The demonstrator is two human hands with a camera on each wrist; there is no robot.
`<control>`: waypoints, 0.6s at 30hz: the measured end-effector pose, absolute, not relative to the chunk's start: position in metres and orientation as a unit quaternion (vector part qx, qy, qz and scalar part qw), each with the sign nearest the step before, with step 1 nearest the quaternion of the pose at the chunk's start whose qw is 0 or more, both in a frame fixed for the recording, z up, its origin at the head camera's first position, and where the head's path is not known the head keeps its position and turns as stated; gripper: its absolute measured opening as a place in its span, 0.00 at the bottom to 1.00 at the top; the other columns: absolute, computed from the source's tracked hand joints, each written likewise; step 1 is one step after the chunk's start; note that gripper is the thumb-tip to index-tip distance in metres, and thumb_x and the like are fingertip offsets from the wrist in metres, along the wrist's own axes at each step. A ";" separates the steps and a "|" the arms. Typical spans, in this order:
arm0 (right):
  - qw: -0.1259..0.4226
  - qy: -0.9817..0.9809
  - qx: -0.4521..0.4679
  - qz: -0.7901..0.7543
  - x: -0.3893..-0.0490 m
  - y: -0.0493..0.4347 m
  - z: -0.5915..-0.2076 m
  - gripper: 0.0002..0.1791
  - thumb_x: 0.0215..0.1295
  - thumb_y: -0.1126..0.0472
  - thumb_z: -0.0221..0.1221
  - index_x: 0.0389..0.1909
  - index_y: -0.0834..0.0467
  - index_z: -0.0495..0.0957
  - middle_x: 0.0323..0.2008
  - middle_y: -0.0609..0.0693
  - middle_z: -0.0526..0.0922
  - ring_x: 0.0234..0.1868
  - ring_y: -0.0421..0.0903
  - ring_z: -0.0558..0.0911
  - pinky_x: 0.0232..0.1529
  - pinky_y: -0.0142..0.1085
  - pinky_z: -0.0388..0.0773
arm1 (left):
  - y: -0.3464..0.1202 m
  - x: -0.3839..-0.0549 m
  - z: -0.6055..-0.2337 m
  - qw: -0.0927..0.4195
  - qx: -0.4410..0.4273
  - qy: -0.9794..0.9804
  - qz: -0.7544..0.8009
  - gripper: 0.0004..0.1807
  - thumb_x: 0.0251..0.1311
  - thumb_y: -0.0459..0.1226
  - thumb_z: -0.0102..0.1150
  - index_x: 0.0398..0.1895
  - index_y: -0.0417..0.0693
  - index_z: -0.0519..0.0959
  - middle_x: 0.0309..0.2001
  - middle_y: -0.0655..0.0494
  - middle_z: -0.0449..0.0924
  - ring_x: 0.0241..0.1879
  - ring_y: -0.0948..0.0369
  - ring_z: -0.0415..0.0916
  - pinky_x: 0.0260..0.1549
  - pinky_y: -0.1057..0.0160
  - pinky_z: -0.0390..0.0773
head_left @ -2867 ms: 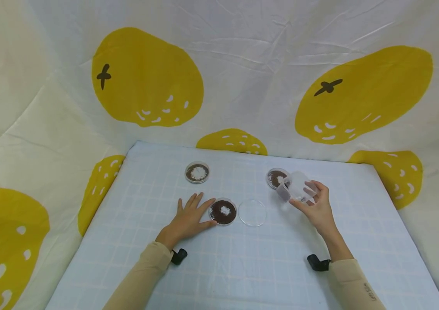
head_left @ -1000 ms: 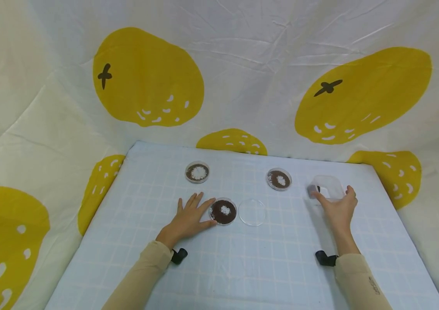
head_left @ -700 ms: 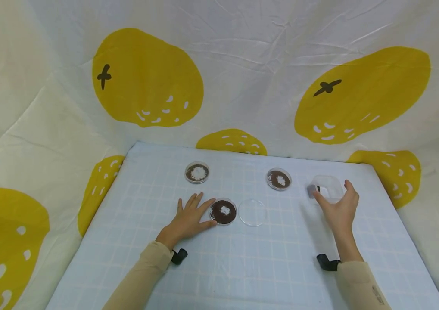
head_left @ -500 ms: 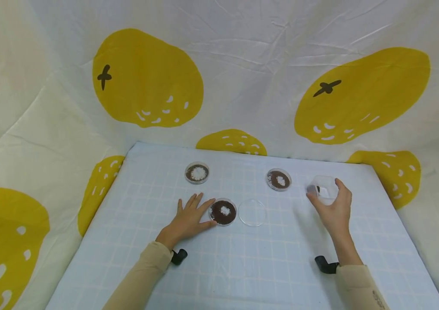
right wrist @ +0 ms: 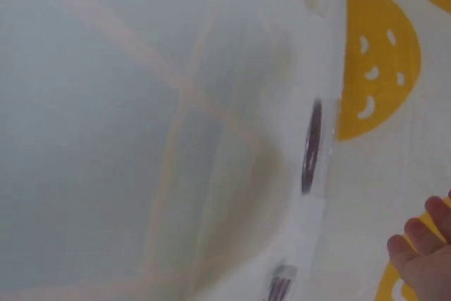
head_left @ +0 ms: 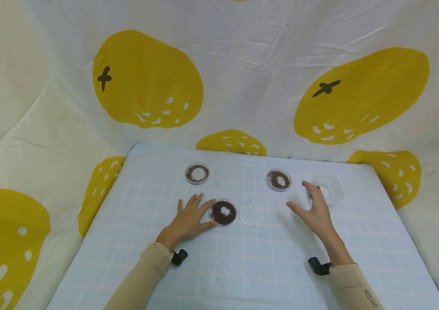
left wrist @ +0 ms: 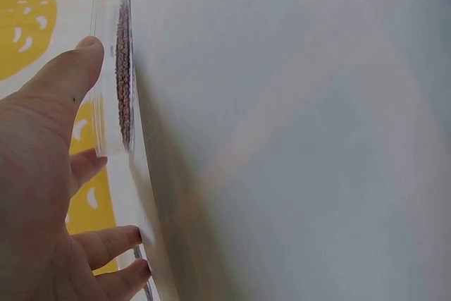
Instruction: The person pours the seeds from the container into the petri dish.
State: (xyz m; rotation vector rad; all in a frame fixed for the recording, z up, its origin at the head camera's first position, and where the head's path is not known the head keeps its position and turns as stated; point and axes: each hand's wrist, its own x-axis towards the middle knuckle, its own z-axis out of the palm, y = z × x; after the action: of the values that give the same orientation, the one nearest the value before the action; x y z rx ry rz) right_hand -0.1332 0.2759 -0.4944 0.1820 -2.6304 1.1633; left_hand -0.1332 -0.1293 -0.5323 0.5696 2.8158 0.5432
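Observation:
My left hand [head_left: 189,220] holds a round petri dish [head_left: 223,212] between thumb and forefinger at its left rim, the other fingers spread on the cloth. Brown granules with a white patch in the middle fill the dish; the left wrist view shows that dish [left wrist: 122,79] edge-on. A clear round lid [head_left: 252,213] lies flat just right of it. My right hand [head_left: 316,215] hovers with thumb and fingers apart, nothing between them. Behind it stands a clear plastic box [head_left: 334,191], partly covered by the fingers, with something dark and white inside, too small to tell.
Two more petri dishes with brown granules and white material stand farther back, one dish [head_left: 197,173] at left, another dish [head_left: 279,179] near the box. A pale blue checked cloth [head_left: 242,267] covers the table. A curtain with yellow fruit prints [head_left: 147,77] hangs behind.
My right hand carried the clear box from over the right rear dish to the right, set it down, let go and came back left and nearer. My left hand stayed at its dish.

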 end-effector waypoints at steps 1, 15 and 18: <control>0.120 -0.904 0.074 0.403 -0.133 0.275 -0.495 0.48 0.55 0.58 0.75 0.73 0.63 0.60 0.68 0.66 0.65 0.68 0.67 0.64 0.63 0.63 0.62 | -0.129 -0.133 -0.532 0.110 0.193 0.958 0.183 0.44 0.63 0.67 0.53 0.79 0.67 0.55 0.79 0.44 0.45 0.77 0.44 0.37 0.66 0.28 0.33; -0.046 -0.907 0.169 0.383 -0.142 0.260 -0.507 0.55 0.54 0.47 0.75 0.76 0.60 0.56 0.72 0.62 0.60 0.72 0.64 0.57 0.66 0.64 0.56 | -0.129 -0.133 -0.533 0.106 0.195 0.958 0.184 0.44 0.63 0.67 0.53 0.79 0.66 0.56 0.79 0.43 0.46 0.77 0.44 0.39 0.66 0.28 0.34; -0.059 -0.908 0.183 0.372 -0.144 0.255 -0.512 0.56 0.52 0.46 0.75 0.76 0.60 0.56 0.72 0.61 0.60 0.73 0.64 0.56 0.67 0.64 0.54 | -0.129 -0.133 -0.533 0.108 0.195 0.958 0.179 0.44 0.63 0.68 0.52 0.79 0.67 0.55 0.79 0.44 0.46 0.77 0.44 0.38 0.66 0.28 0.34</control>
State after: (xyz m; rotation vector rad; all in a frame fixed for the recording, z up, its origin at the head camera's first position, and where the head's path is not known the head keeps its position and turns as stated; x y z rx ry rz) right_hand -0.1439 0.2547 -0.5116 0.5970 -2.9650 1.2155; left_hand -0.1328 -0.1291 -0.5326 0.5724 2.8199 0.5259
